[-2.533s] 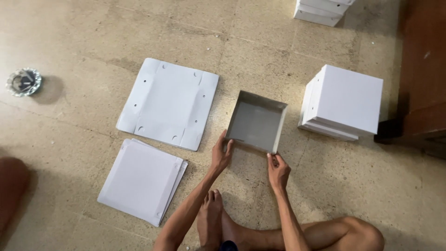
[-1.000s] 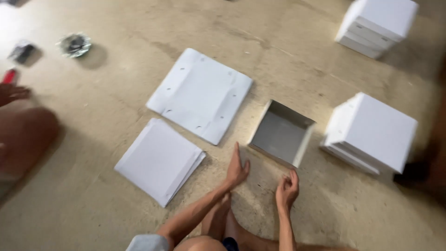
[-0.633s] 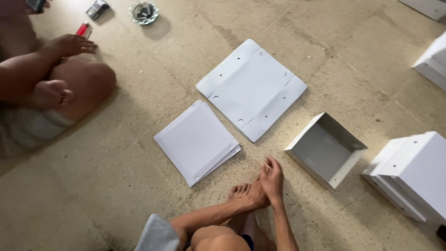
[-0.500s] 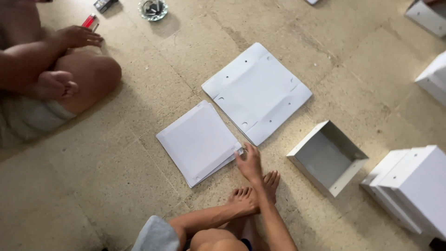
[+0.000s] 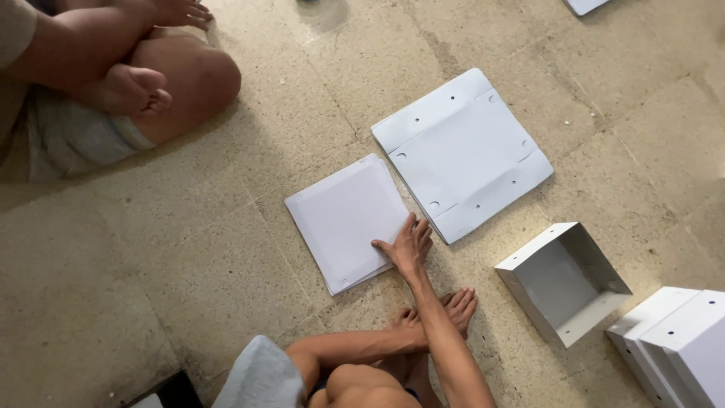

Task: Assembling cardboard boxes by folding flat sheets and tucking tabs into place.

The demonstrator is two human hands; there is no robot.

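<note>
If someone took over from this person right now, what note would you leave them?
Right hand: open, fingers flat on the stack of white paper sheets.
Left hand: down by the feet, mostly hidden.
Flat white card blank with punched holes: lies beyond the stack.
Done: one open white card box folded, beside closed white boxes.
Left: the blank is not yet folded.

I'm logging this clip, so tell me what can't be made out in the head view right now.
- Left hand: lost by the foot, behind the right forearm; open or shut is unclear.
- Stack of white sheets: too thin to count; the right hand covers one corner.
- White boxes: cut off by the right and bottom edges.
- Other seated person: cut off by the top-left edges.
</note>
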